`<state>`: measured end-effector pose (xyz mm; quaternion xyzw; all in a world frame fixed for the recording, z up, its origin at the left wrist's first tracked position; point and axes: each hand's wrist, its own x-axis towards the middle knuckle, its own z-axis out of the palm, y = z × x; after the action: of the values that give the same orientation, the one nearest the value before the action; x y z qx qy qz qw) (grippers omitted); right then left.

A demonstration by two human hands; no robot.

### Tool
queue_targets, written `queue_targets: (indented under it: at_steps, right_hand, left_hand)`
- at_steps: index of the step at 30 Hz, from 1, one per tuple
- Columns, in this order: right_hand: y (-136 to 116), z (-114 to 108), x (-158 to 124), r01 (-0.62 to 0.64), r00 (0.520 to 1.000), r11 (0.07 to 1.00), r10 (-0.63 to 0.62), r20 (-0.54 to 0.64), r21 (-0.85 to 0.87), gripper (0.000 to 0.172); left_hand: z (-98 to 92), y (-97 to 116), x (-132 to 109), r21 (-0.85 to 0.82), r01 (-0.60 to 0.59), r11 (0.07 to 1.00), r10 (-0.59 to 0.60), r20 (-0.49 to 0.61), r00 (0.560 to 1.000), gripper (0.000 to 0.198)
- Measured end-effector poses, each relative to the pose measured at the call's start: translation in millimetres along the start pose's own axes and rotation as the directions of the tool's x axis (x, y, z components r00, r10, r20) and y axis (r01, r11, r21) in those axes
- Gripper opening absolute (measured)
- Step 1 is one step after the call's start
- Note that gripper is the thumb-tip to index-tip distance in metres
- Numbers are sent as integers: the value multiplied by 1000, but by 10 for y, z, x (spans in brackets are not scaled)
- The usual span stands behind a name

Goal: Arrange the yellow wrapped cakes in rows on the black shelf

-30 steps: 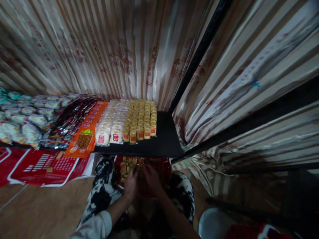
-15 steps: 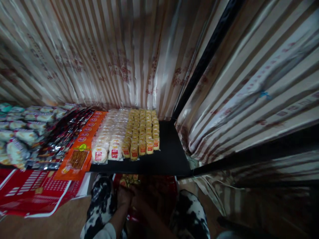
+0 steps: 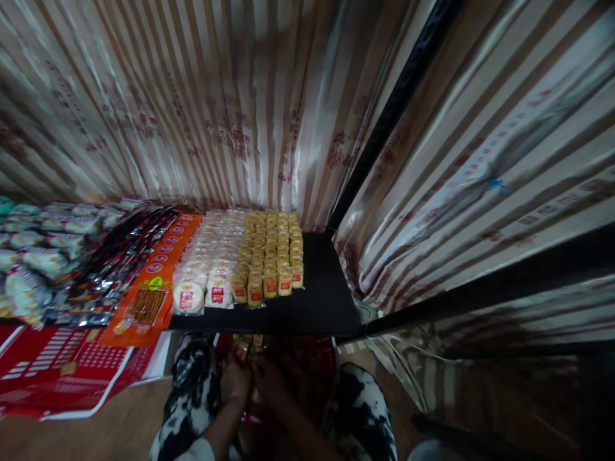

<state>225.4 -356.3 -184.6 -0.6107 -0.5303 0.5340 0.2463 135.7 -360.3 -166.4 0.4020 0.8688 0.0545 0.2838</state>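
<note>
Low between my knees, under the shelf's front edge, both hands are close together in a dim red basket point(image 3: 331, 358). My left hand point(image 3: 235, 379) is curled against small yellow wrapped snack packs point(image 3: 243, 346). Beside it, my right hand point(image 3: 266, 378) is closed on the same packs from the other side. Shadow hides most of the fingertips. Above them, on the black shelf point(image 3: 321, 301), similar yellow snack packs point(image 3: 271, 256) stand in tight rows. White round wrapped crackers point(image 3: 189, 296) are lined up to their left.
Farther left on the shelf lie an orange snack bag point(image 3: 151, 301), dark shiny packets point(image 3: 115, 269) and white packets point(image 3: 45, 259). A red shopping basket point(image 3: 62, 378) with a white handle sits below. Striped curtains point(image 3: 230, 96) hang behind, and a black post point(image 3: 384, 134) rises at the corner.
The view has shifted slightly, so the shelf goods appear a little farther left. My hands stay together at the packs in the basket, with small finger movement.
</note>
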Motion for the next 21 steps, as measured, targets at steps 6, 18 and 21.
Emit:
queue_targets:
  at_steps: [6, 18, 21]
  right_hand:
    - [-101, -437, -135, 116, 953, 947, -191, -235, -299, 35]
    - [-343, -1113, -572, 318, 947, 880, -281, 154, -353, 34]
    - [-461, -1251, -596, 372, 927, 900, -346, 146, -227, 40]
  left_hand:
    - [-201, 64, -280, -29, -147, 989, 149, 64, 987, 45]
    - [-736, 274, -692, -86, -727, 682, 731, 118, 672, 47]
    - [-920, 450, -755, -77, -827, 558, 826, 150, 543, 45]
